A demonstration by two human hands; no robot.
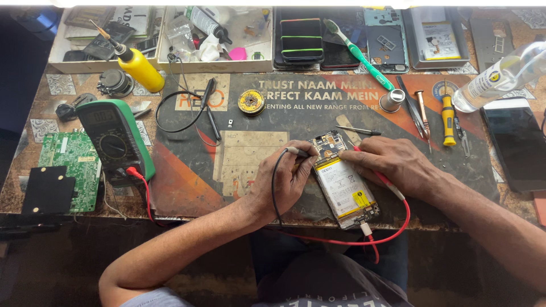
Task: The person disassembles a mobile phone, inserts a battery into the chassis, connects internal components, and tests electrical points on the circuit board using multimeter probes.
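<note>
An opened phone (345, 187) lies back-up on the dark work mat (227, 170), its white and yellow battery showing. My left hand (282, 181) grips a black test probe (298, 152) with its tip at the phone's upper circuit board. My right hand (392, 163) holds a red test probe (391, 183) against the same upper part of the phone. Black and red leads run from the probes toward a green multimeter (114, 141) at the left.
A green circuit board (71, 170) and black plate sit at far left. A yellow bottle (139, 68), solder coil (251, 102), tweezers (415, 111), screwdrivers (448, 119), a toothbrush (364, 57), a clear bottle (500, 77) and a dark phone (517, 145) surround the mat. Parts trays line the back.
</note>
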